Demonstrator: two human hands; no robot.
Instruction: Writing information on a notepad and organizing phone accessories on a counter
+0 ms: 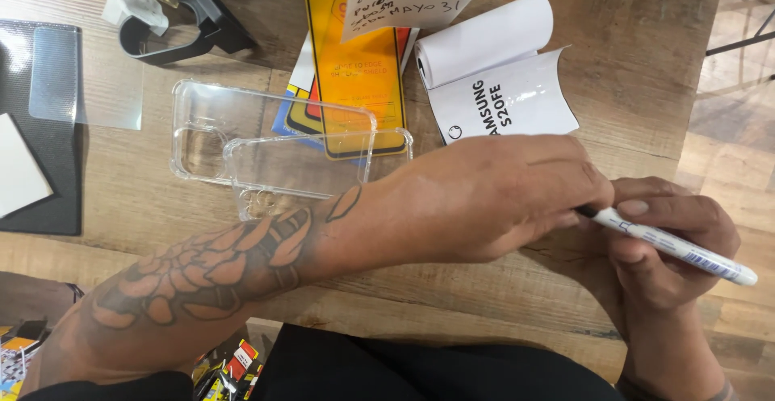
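— What do we have, biggest first?
— The wooden surface (pixel 638 62), then our left hand (pixel 484 199) reaching across our body, then our right hand (pixel 670 248), then the white marker (pixel 674 245).
— Where does the marker lie?
— Between both hands, at the right. Its long axis runs from upper left down to lower right. Our right hand is clamped on the barrel; our left is closed over the dark tip end.
— Anything hidden?
— The tip, under the left fingers. Two clear phone cases (pixel 274 147) lie well apart, to the left.
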